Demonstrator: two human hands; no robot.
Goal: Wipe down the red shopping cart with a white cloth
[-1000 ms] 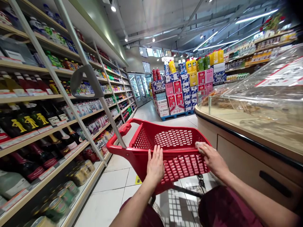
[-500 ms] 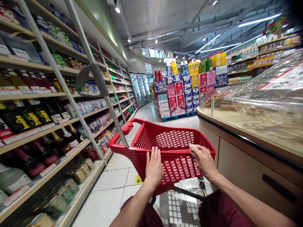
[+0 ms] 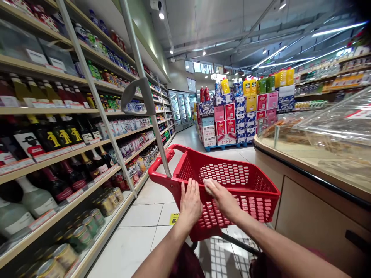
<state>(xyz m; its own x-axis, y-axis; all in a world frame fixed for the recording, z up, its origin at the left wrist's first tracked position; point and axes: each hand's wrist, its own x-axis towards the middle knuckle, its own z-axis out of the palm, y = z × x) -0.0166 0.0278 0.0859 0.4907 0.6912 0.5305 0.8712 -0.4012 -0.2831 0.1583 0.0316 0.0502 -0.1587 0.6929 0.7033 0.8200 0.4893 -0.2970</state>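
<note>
A red plastic shopping cart (image 3: pixel 240 193) stands side-on before me, its handle end to the left. My left hand (image 3: pixel 190 199) lies flat against the near rim with its fingers stretched out. Just right of it, my right hand (image 3: pixel 222 197) is closed on a crumpled white cloth or tissue (image 3: pixel 208 187) that touches the same rim. A grey metal pole (image 3: pixel 158 131) with a grey plastic grip (image 3: pixel 139 96) rises at the cart's handle end. No goods show in the visible part of the basket.
Shelves of bottles and cans (image 3: pixel 58 146) line the left side. At right stands a wooden counter (image 3: pixel 313 204) with clear covers. Stacked drink cartons (image 3: pixel 226 123) rest on a blue pallet ahead, with glass-door coolers (image 3: pixel 179 110) behind. A yellow floor sticker (image 3: pixel 174 219) lies below the cart.
My right hand has slid left along the rim with the white cloth, close to my left hand. The left hand stays flat on the rim. The view has shifted slightly.
</note>
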